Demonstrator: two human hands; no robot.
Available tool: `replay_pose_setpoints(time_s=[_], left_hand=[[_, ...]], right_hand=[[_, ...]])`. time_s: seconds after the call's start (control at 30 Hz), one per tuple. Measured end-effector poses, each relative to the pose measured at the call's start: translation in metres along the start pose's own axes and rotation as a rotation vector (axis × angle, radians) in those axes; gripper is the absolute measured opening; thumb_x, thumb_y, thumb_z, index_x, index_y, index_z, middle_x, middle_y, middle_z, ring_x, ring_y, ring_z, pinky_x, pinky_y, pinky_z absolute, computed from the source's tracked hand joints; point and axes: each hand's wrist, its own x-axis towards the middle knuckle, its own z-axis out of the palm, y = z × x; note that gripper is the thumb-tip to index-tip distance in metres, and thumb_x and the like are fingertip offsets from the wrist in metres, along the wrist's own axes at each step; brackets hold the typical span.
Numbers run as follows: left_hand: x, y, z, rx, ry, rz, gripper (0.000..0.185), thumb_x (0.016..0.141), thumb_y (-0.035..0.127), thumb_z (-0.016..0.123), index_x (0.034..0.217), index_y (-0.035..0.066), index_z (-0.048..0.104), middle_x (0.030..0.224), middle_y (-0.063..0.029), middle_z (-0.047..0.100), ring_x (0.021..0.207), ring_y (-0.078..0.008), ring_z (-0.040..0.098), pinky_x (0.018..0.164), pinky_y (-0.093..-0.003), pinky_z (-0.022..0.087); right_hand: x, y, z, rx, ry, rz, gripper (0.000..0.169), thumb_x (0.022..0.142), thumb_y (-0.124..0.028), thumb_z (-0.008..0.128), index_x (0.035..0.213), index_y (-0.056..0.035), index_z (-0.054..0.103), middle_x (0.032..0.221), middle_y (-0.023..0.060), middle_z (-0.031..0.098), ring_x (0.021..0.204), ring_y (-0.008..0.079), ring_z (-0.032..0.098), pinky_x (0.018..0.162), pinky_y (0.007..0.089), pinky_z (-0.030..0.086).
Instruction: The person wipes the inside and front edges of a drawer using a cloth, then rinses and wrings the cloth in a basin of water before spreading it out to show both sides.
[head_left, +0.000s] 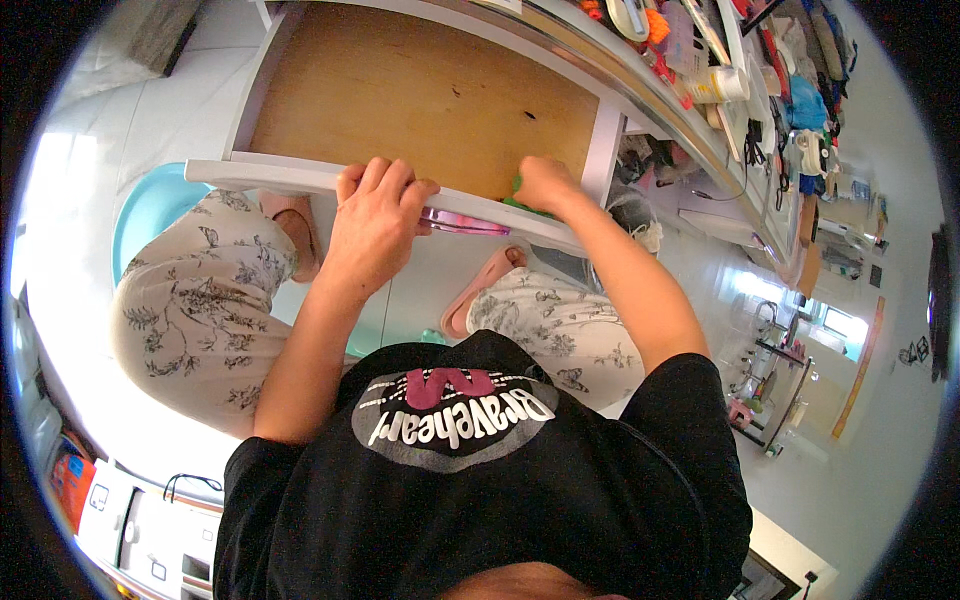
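Observation:
A white drawer (517, 210) is pulled out in front of me, its brown wooden bottom (420, 90) showing a few dark specks. My left hand (380, 199) grips the top edge of the drawer front, fingers over the inner side. Beside its thumb, a glossy purple-pink piece (469, 223) sits against the outer face; whether it is a handle cannot be told. Inside the drawer, near its front right corner, my right hand (546, 184) is closed on a green cloth (525, 204), mostly hidden by the fist and the drawer front.
A tabletop with a metal edge (675, 124) runs above and right of the drawer, crowded with a white bottle (720, 85), cables (754, 142) and small items. Bags lie on a shelf below. A light-blue basin (150, 217) stands on the floor at left, by my knee.

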Motion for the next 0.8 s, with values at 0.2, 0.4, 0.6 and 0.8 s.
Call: replay_pose_setpoints(time_s=[0.2,0.4,0.6,0.8], left_hand=[[0.0,0.0,-0.005,0.019,-0.01,0.008,0.036,0.06,0.015,0.07,0.094,0.011,0.06,0.088,-0.0039,0.051,0.091,-0.023,0.048,0.084,-0.0395,0.032],[0.001,0.003,0.001,0.054,0.053,0.062,0.041,0.059,0.015,0.072,0.097,0.011,0.059,0.09,-0.0039,0.052,0.091,-0.0231,0.049,0.084,-0.0405,0.032],[-0.001,0.005,-0.002,0.083,0.017,0.053,0.041,0.06,0.016,0.071,0.099,0.013,0.059,0.09,-0.0037,0.052,0.09,-0.023,0.049,0.084,-0.0397,0.033],[0.004,0.003,0.006,0.099,0.016,0.018,0.043,0.059,0.02,0.072,0.1,0.014,0.059,0.093,-0.0043,0.053,0.095,-0.0246,0.048,0.086,-0.0411,0.032]], right_hand=[[0.016,-0.062,-0.025,0.188,0.068,-0.151,0.029,0.06,-0.024,0.069,0.084,-0.0078,0.067,0.077,0.0154,0.064,0.073,0.0291,0.062,0.069,0.0368,0.049],[0.028,-0.114,-0.03,0.714,0.114,-0.774,0.032,0.066,-0.013,0.064,0.099,-0.0123,0.064,0.087,0.0116,0.064,0.079,0.0226,0.059,0.071,0.0333,0.046],[0.012,-0.023,-0.011,0.329,-0.179,-0.513,0.049,0.064,0.013,0.041,0.1,-0.0123,0.062,0.095,0.0151,0.062,0.087,0.0273,0.058,0.073,0.0395,0.046],[-0.025,0.064,-0.005,-0.574,0.022,-0.298,0.013,0.068,-0.009,0.058,0.075,-0.0091,0.069,0.085,0.0082,0.065,0.091,0.0231,0.059,0.078,0.0404,0.044]])
